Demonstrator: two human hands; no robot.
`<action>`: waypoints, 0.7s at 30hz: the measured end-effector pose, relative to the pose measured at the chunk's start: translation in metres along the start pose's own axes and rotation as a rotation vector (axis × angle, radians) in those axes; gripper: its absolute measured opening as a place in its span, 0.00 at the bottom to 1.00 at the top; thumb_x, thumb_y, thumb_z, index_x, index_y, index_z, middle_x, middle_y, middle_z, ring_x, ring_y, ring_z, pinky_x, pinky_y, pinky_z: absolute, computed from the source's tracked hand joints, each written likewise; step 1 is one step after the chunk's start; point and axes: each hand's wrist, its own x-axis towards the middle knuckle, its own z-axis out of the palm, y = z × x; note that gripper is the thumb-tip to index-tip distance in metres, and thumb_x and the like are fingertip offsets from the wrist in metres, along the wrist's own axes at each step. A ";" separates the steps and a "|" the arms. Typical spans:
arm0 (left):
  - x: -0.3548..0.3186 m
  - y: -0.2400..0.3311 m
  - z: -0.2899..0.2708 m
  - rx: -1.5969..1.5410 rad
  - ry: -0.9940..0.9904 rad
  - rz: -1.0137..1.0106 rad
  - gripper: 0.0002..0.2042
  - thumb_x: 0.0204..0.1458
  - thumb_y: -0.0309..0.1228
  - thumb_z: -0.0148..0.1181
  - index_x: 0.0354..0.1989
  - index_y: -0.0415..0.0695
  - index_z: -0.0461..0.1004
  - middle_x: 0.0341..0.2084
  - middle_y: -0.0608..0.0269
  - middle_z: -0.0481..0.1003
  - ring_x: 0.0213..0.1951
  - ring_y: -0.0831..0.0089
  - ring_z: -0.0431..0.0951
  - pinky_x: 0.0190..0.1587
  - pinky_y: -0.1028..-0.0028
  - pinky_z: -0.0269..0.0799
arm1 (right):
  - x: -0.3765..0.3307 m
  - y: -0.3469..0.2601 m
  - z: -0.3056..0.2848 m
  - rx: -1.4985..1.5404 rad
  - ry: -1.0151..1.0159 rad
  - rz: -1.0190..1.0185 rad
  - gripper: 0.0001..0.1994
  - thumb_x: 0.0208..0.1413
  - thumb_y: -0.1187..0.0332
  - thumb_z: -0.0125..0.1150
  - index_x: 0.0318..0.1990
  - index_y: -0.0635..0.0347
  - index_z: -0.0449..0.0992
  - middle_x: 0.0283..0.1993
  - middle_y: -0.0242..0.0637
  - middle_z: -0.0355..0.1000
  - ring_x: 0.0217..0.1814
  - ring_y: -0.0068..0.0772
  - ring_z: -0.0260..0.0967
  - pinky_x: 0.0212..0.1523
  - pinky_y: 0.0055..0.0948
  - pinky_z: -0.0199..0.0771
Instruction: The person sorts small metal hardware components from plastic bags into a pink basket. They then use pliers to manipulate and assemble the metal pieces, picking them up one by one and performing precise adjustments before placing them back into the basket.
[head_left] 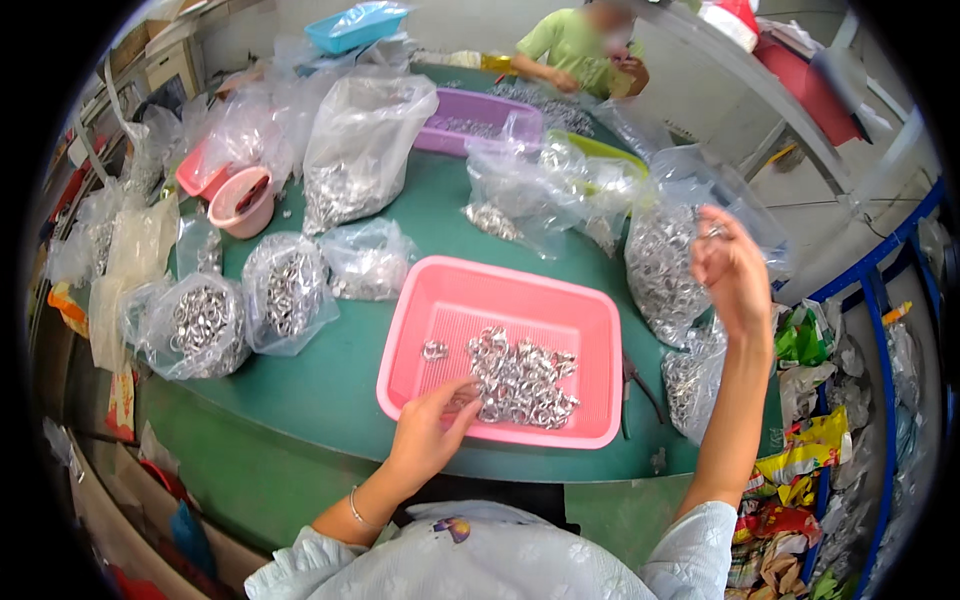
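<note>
A pink plastic tray [430, 290] in front of me holds a heap of small shiny silver metal fittings [525, 385], with a small cluster [435, 350] lying apart. My left hand [430, 430] reaches over its near edge, thumb and fingertips drawn together beside the heap; what they grip, if anything, is too small to make out. Raised at the right, my right hand [735, 275] has its fingers curled around a small silver metal piece [715, 232]. Behind it stands a large clear plastic bag [660, 270] full of similar fittings.
Pliers [635, 385] lie right of the tray, near another filled bag [690, 385]. Several bags of metal parts, such as one tall bag [355, 150], crowd the green table [350, 350]. A purple tray [450, 140] stands farther back, where a person in green [570, 50] sits.
</note>
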 end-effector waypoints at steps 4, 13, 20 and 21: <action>0.006 0.003 -0.002 -0.101 -0.028 -0.017 0.14 0.49 0.20 0.53 0.45 0.34 0.67 0.33 0.55 0.75 0.39 0.71 0.75 0.42 0.74 0.72 | -0.043 0.047 0.053 0.597 -0.290 0.511 0.18 0.49 0.80 0.44 0.50 0.74 0.61 0.45 0.42 0.65 0.40 0.31 0.66 0.36 0.25 0.69; 0.009 0.017 0.000 -0.054 0.167 0.234 0.20 0.44 0.20 0.58 0.48 0.39 0.67 0.42 0.56 0.67 0.45 0.70 0.69 0.47 0.73 0.67 | -0.083 0.089 0.122 0.604 -0.461 0.716 0.17 0.57 0.73 0.44 0.51 0.75 0.60 0.50 0.52 0.64 0.50 0.40 0.66 0.48 0.32 0.68; 0.012 0.012 0.005 0.235 0.081 0.419 0.15 0.37 0.23 0.61 0.38 0.41 0.71 0.36 0.59 0.68 0.39 0.62 0.68 0.41 0.69 0.66 | -0.108 0.101 0.137 0.416 -0.431 0.688 0.18 0.59 0.70 0.41 0.54 0.73 0.58 0.47 0.45 0.67 0.46 0.35 0.68 0.48 0.31 0.69; 0.010 0.011 0.004 0.218 0.093 0.434 0.14 0.37 0.22 0.61 0.37 0.41 0.72 0.35 0.59 0.69 0.38 0.62 0.69 0.40 0.69 0.66 | -0.111 0.101 0.138 0.355 -0.448 0.664 0.18 0.59 0.70 0.41 0.54 0.72 0.58 0.47 0.45 0.67 0.46 0.35 0.68 0.48 0.31 0.69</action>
